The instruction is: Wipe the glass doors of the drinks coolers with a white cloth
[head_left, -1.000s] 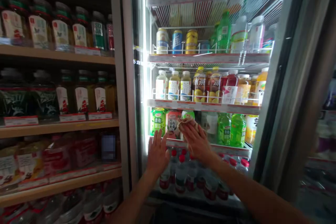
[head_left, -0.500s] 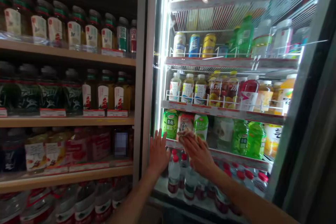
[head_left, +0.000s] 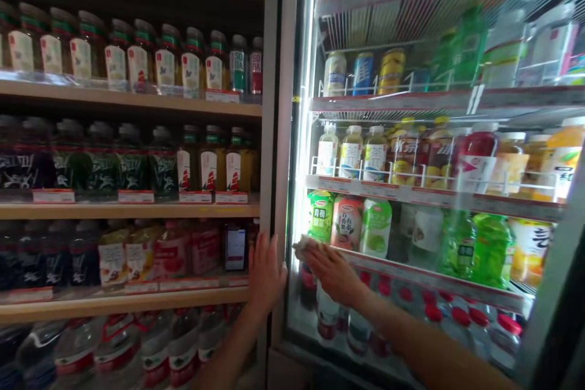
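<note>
My right hand (head_left: 336, 269) presses a crumpled pale cloth (head_left: 307, 246) against the glass door (head_left: 298, 311) of a lit drinks cooler, near the door's left edge. To its left, my left hand (head_left: 266, 271) rests with fingers apart around the grey frame (head_left: 276, 152) between the shelves and the cooler, and it holds nothing. Behind the glass, green and red bottles (head_left: 347, 222) stand just above my right hand. Red-capped bottles (head_left: 457, 329) are lower down, partly hidden by my right forearm.
Wooden shelves (head_left: 137, 211) with rows of bottles fill the left side. A phone (head_left: 235, 248) with a lit screen stands upright on the lower shelf, close to my left hand. Upper cooler racks (head_left: 411, 100) hold cans (head_left: 363, 73) and bottles.
The view has shifted, with more of the left shelves showing. My right hand has slid the cloth left across the glass. My left hand has moved left, from the cooler's edge onto the frame.
</note>
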The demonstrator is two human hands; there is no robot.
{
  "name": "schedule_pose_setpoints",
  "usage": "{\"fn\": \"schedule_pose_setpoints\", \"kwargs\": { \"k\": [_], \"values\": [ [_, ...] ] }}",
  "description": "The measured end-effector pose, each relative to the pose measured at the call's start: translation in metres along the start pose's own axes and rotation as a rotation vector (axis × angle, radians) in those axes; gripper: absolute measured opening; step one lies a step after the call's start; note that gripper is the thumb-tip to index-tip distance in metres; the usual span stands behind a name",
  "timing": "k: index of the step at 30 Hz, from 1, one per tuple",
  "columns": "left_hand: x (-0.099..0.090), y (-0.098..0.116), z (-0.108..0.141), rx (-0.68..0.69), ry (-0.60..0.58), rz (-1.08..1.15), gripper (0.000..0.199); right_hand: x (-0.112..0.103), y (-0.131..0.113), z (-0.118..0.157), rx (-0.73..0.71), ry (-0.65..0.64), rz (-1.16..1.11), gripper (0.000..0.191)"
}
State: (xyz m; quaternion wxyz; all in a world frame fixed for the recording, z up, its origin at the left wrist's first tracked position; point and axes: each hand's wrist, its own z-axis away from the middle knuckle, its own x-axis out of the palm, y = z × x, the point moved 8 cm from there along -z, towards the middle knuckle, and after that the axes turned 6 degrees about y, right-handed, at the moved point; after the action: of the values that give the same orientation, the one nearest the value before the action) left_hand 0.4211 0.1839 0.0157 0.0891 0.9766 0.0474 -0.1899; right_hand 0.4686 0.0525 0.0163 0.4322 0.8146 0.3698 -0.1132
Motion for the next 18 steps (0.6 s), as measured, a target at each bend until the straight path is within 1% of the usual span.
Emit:
{"fn": "schedule_pose_setpoints", "kwargs": {
  "k": [2,3,4,6,8,10,11,13,14,15,16,18],
  "values": [
    [-0.008,-0.013,-0.002,0.007,0.035,-0.029,0.059,0.011,-0.015,-0.007,-0.085,-0.01,-0.03,0.061],
    [-0.012,-0.019,-0.004,0.008,0.049,-0.038,0.06,0.014,-0.015,-0.017,-0.104,-0.007,-0.04,0.06],
    [-0.016,-0.023,-0.006,0.008,0.061,-0.044,0.061,0.016,-0.012,-0.03,-0.102,0.003,-0.045,0.059],
    [-0.021,-0.028,-0.009,0.003,0.069,-0.051,0.064,0.014,0.002,-0.055,-0.051,0.044,-0.047,0.057],
    [-0.024,-0.028,-0.012,0.005,0.064,-0.056,0.066,0.012,0.014,-0.069,0.02,0.068,-0.045,0.056],
    [-0.026,-0.026,-0.012,0.019,0.063,-0.065,0.065,0.012,0.012,-0.065,0.024,0.056,-0.046,0.057],
    [-0.027,-0.025,-0.013,0.029,0.069,-0.068,0.064,0.012,0.006,-0.059,-0.012,0.039,-0.051,0.057],
    [-0.028,-0.024,-0.016,0.053,0.092,-0.067,0.062,0.011,-0.004,-0.047,-0.126,0.009,-0.062,0.058],
    [-0.029,-0.023,-0.018,0.063,0.105,-0.061,0.062,0.009,-0.004,-0.045,-0.169,0.003,-0.06,0.058],
    [-0.029,-0.021,-0.022,0.072,0.117,-0.054,0.062,0.004,0.003,-0.05,-0.18,0.008,-0.048,0.057],
    [-0.029,-0.019,-0.027,0.078,0.126,-0.043,0.062,-0.003,0.016,-0.06,-0.157,0.027,-0.028,0.055],
    [-0.029,-0.01,-0.038,0.085,0.138,-0.012,0.063,-0.024,0.056,-0.09,-0.035,0.093,0.029,0.051]
  ]
}}
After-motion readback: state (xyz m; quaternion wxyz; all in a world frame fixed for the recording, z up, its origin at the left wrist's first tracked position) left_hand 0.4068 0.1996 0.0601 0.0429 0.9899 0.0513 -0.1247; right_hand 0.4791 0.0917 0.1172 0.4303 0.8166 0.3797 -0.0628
